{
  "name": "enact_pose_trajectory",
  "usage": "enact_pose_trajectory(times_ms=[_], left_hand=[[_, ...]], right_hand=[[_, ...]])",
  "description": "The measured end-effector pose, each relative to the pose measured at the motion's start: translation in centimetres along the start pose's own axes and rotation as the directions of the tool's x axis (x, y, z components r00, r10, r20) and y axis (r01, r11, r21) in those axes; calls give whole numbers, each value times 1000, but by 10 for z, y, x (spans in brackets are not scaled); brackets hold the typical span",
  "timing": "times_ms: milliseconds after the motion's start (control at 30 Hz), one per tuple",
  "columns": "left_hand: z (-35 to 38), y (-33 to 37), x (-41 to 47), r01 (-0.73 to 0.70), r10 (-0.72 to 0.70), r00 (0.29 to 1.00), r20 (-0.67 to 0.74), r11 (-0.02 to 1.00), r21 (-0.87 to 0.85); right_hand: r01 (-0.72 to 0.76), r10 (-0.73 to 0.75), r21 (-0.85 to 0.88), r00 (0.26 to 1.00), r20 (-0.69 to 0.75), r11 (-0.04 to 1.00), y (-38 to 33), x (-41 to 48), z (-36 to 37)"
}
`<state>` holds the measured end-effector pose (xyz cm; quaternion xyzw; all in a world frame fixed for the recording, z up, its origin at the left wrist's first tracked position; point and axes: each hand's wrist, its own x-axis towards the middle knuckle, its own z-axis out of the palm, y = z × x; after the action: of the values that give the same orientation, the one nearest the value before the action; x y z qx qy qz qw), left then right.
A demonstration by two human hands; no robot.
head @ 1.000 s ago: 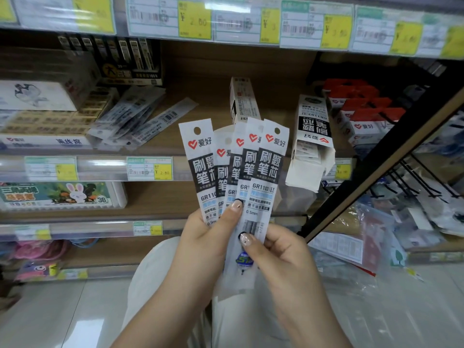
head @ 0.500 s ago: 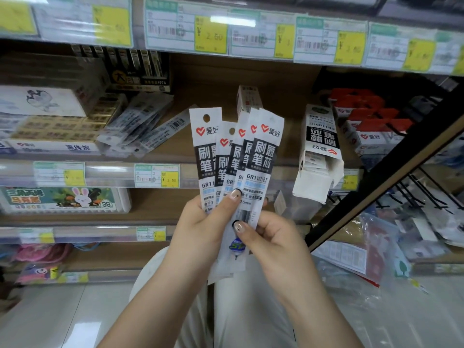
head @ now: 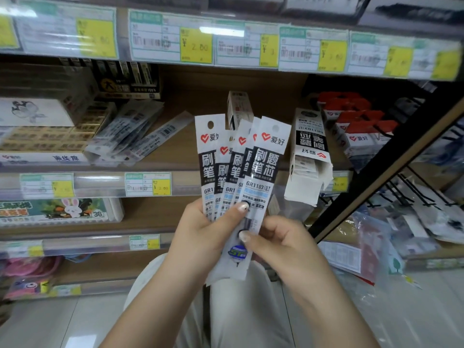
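Fan of refill packets [head: 263, 167] held up before the shelf [head: 180, 146], left hand [head: 200, 237] clamping their lower ends under the thumb, right hand [head: 283, 247] pinching the front one low down; light, floppy, slick sleeves, probably best pinched flat near the bottom.

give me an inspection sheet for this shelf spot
surface: wooden shelf, stocked, bare board in the middle
job's things: refill packs, about five, fanned upright in front of the shelf
clutter: loose packs lying slanted on the shelf; open white box, flap hanging over the edge
hands: left hand holds the fan, thumb across the front; right hand pinches the frontmost pack
cables: nothing seen
surroundings: price labels on the shelf rails; black rack frame with hooks at right; tiled floor below
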<state>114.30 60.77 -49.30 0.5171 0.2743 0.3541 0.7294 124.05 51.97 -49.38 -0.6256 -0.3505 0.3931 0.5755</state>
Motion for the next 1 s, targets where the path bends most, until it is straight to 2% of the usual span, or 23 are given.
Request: enact_pose_trajectory(times_ms=[100,167,200,300,400,467,500,533,567,633,667,700,733,800,867,933,1000], left_hand=[[1,6,1,18,-20,998,66,999,31],[6,5,0,75,-71,971,230,997,-9],[9,2,-1,103,-95,941,325,995,-9],[27,-5,-5,180,-179,806,564,982,54],[39,-8,-3,204,-251,697,672,967,150],[44,-5,5,37,-281,704,653,932,360],[46,-2,9,-83,-280,716,639,875,477],[48,4,13,-175,-263,744,615,811,559],[53,11,15,-211,-216,800,560,772,600],[64,24,19,-259,-18,919,395,727,636],[71,28,23,-317,116,940,320,637,703],[76,28,29,-358,232,933,276,496,791],[82,26,36,-360,307,917,255,359,861],[90,14,54,-284,300,929,217,202,937],[95,3,69,-239,275,941,197,129,962],[95,-2,76,-219,326,927,185,70,973],[95,1,75,-258,422,882,210,59,964]], right_hand=[[60,-55,48,993,-100,997,-15,-2,-27],[123,-111,140,990,-87,983,-24,-5,-39],[115,-108,186,993,-44,976,-27,-8,-41],[-38,21,257,997,69,966,-27,-18,-42],[-13,4,257,999,35,966,-20,-22,-50],[55,-35,287,997,-75,956,-16,-25,-59],[87,-40,309,987,-154,947,-15,-27,-64],[125,-41,338,968,-246,933,-16,-28,-70],[173,-41,358,936,-349,917,-17,-29,-76],[277,-42,364,842,-538,889,-20,-33,-91],[325,-49,361,799,-600,874,-22,-36,-97],[367,-63,353,765,-640,861,-24,-38,-102],[392,-75,338,740,-668,856,-26,-40,-104],[392,-73,302,704,-707,869,-27,-44,-106],[349,-34,280,677,-736,894,-24,-48,-106],[323,-12,268,658,-753,907,-19,-53,-107],[305,-10,243,642,-767,921,-15,-54,-108]])
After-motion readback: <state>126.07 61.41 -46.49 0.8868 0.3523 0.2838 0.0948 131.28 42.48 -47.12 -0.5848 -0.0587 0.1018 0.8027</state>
